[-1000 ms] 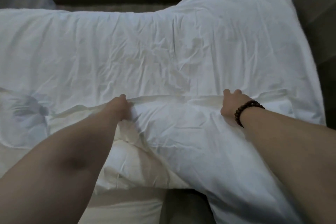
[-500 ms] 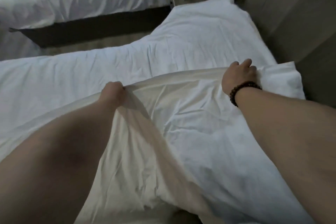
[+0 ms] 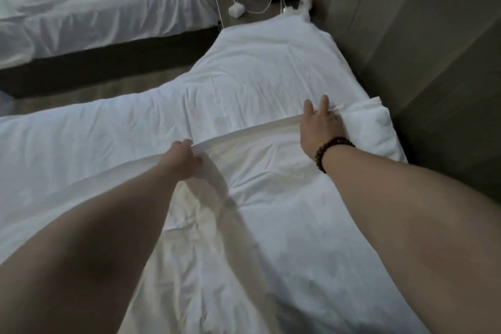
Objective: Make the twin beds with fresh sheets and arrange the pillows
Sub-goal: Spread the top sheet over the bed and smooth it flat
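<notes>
- Dim twin room: a second bed [image 3: 95, 3] lies far left, a nightstand [image 3: 260, 0] stands beyond, and wall panelling [image 3: 433, 62] runs close along the right of the near bed [image 3: 271, 70].
- The top sheet [image 3: 271, 225] covers the near bed. Its folded edge [image 3: 252, 134] runs crosswise, lower left to upper right, just ahead of both hands.
- The left hand [image 3: 185, 160] pinches that edge mid-bed.
- The right hand [image 3: 320, 130] rests on the edge farther up with two fingers straight, beside a puffy white corner [image 3: 366, 127]. Whether it grasps cloth I cannot tell.
- Open room lies ahead toward the nightstand, but the wall side looks tight.

Wrinkled white sheet [image 3: 271, 198], top edge lifted, folded over white bedding [image 3: 257, 76]
</notes>
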Motion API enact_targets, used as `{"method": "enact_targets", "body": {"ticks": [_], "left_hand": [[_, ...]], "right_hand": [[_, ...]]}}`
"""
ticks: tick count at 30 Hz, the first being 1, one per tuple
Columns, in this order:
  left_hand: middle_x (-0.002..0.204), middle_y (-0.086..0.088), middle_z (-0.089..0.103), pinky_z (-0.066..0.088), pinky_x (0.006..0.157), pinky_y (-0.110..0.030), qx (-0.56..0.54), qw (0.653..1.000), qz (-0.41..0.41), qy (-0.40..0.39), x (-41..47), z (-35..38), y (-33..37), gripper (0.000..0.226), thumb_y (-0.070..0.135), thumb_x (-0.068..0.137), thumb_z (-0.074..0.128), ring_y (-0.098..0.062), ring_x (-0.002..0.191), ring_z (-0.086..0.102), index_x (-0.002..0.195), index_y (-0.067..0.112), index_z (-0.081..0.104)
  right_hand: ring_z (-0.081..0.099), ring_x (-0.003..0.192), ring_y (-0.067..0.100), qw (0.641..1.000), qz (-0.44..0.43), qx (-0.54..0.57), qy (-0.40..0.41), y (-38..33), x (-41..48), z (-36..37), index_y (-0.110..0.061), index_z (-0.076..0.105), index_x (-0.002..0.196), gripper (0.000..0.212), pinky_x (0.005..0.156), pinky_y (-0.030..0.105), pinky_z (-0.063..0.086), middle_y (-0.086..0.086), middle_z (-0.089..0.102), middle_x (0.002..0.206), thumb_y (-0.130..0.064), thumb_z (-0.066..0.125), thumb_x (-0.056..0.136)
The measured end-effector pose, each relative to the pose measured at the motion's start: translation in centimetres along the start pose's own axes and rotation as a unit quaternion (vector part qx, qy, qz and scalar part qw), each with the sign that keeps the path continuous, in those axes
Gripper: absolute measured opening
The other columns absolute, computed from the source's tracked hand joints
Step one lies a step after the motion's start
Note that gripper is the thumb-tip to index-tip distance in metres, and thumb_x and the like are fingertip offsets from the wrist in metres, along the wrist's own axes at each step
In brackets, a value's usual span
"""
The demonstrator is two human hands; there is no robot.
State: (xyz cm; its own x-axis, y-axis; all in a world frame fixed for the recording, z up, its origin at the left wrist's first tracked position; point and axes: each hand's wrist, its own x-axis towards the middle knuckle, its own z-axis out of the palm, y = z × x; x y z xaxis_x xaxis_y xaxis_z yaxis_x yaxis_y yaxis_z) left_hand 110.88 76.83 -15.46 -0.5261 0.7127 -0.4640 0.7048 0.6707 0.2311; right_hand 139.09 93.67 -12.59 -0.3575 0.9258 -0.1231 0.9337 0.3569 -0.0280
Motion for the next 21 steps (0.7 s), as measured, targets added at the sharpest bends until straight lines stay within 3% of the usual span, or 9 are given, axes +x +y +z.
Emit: {"method": "enact_targets", "body": {"ticks": [2,4,9,14,18,21], "left_hand": [[0.125,-0.016,0.054,0.049,0.093,-0.044,0.005,0.999,0.031,-0.008,-0.5,0.5,1.9,0.058,0.05,0.082,0.054,-0.041,0.117,0.059,0.126,0.012,0.055],[0.128,-0.015,0.055,0.05,0.095,-0.046,0.01,0.999,0.042,-0.007,-1.5,0.8,3.5,0.054,0.045,0.084,0.054,-0.04,0.118,0.058,0.128,0.014,0.052],[0.141,-0.014,0.051,0.046,0.101,-0.049,0.049,0.995,0.076,0.04,-4.3,-0.2,7.2,0.051,0.035,0.096,0.054,-0.038,0.125,0.053,0.141,0.014,0.043],[0.15,-0.015,0.044,0.04,0.112,-0.043,0.025,0.987,0.161,0.009,-6.4,-2.0,12.5,0.058,0.032,0.097,0.058,-0.033,0.134,0.048,0.148,0.012,0.04],[0.156,-0.011,0.037,0.032,0.116,-0.038,0.059,0.969,0.239,0.002,-8.9,-3.6,17.6,0.058,0.029,0.099,0.059,-0.03,0.141,0.041,0.151,0.014,0.039],[0.153,-0.013,0.041,0.034,0.114,-0.038,0.082,0.953,0.292,0.018,-9.6,-3.8,21.5,0.057,0.03,0.098,0.058,-0.031,0.139,0.043,0.149,0.012,0.041]], "right_hand": [[0.037,0.136,0.039,1.0,-0.019,-0.012,-0.005,-0.8,-1.0,-0.3,-0.017,0.014,0.155,0.067,0.118,0.05,0.026,0.024,-0.001,0.161,-0.018,0.048,0.098],[0.028,0.142,0.035,0.999,-0.043,-0.018,-0.004,-1.9,-2.8,-0.6,-0.018,0.014,0.155,0.065,0.119,0.054,0.019,0.021,0.001,0.161,-0.022,0.047,0.099],[0.034,0.135,0.032,0.998,-0.065,0.018,-0.001,-1.5,-7.9,-2.4,-0.017,0.031,0.144,0.054,0.115,0.049,0.027,0.015,0.024,0.15,-0.02,0.051,0.094],[0.038,0.133,0.032,0.992,0.027,0.121,0.02,1.9,-14.6,-5.3,-0.014,0.039,0.141,0.047,0.108,0.043,0.035,0.014,0.031,0.147,-0.024,0.05,0.096],[0.036,0.136,0.03,0.981,0.1,0.166,0.023,5.8,-20.1,-7.0,-0.018,0.036,0.145,0.056,0.107,0.045,0.036,0.012,0.032,0.15,-0.035,0.055,0.095],[0.047,0.127,0.03,0.936,0.191,0.293,0.037,9.6,-23.6,-7.0,-0.017,0.04,0.143,0.059,0.103,0.042,0.042,0.012,0.045,0.143,-0.044,0.059,0.094]]}}
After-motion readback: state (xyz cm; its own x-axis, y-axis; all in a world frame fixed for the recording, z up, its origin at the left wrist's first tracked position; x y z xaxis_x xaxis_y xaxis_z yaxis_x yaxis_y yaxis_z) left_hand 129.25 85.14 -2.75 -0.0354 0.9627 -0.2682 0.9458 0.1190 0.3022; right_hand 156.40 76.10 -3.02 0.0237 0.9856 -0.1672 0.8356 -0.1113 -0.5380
